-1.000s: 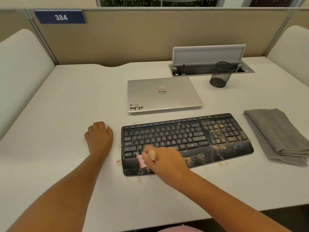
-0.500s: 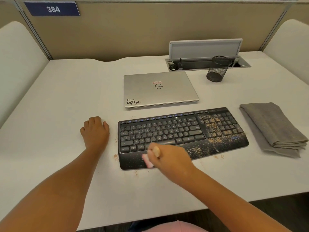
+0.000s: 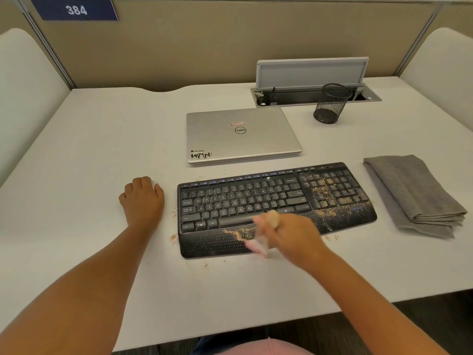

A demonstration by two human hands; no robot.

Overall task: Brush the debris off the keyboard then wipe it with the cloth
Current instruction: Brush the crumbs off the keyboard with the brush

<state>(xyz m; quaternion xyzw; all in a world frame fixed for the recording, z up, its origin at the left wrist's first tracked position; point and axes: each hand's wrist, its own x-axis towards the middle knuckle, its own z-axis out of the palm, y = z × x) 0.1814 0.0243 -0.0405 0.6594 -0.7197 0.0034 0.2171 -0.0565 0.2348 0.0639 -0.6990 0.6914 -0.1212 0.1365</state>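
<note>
Closed silver laptop (image 3: 242, 135) mid-desk (image 3: 102, 149); black mesh cup (image 3: 330, 105) beside open cable tray (image 3: 314, 94).

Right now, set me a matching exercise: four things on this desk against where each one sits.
Things:
1. cloth
2. laptop
3. mesh cup
4. left hand

Places:
A. resting on the desk left of the keyboard
B. folded, right of the keyboard
C. closed, behind the keyboard
D. by the open cable tray at the back

Pairs: 1-B, 2-C, 3-D, 4-A
</note>
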